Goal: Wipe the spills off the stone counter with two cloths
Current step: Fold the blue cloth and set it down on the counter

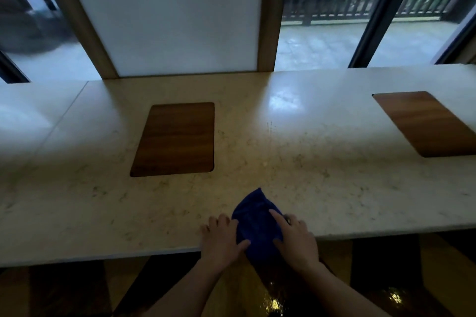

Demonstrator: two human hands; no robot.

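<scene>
Stone counter point(334, 188): both hands press blue cloth point(256, 221).

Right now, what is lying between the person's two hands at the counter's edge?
In the head view, a blue cloth lies between the left hand and the right hand on the stone counter. Both hands touch it, and it overhangs the near edge.

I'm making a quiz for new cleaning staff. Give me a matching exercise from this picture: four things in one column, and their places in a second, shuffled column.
Things
1. blue cloth
2. left hand
3. near wooden board
4. far wooden board

Places
A. inset in the counter, far right
B. bunched at the counter's front edge, between both hands
C. inset in the counter, left of centre
D. resting on the cloth's left side

Pairs: 1-B, 2-D, 3-C, 4-A
</scene>
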